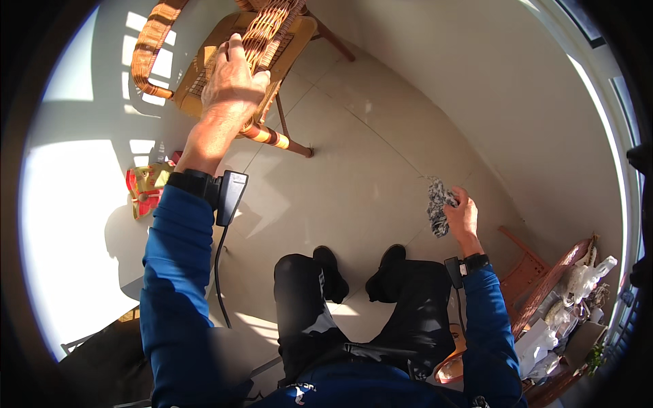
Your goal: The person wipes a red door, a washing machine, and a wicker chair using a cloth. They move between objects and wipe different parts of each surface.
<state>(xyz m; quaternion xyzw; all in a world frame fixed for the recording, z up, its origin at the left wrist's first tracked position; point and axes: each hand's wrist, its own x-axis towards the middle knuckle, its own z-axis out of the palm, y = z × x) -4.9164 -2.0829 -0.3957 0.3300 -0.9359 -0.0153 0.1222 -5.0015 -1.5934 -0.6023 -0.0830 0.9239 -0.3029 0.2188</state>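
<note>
One armrest (270, 30) of a wicker chair (275, 138) at the upper left is clasped in the closed grip of the left hand (235, 83). A fluffy grey cloth (437, 206) is pinched in the grip of the right hand (463, 214), held over the tiled floor (340, 183) well apart from the chair. A red-and-green packet (143, 189) is seen beside the left sleeve (175, 262).

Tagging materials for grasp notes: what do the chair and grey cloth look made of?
Chair: probably rattan or wicker, slightly glossy; woven strands and highlights show. Cloth: textile, matte; shaggy tufts suggest pile or yarn, exact fibre unclear.
</note>
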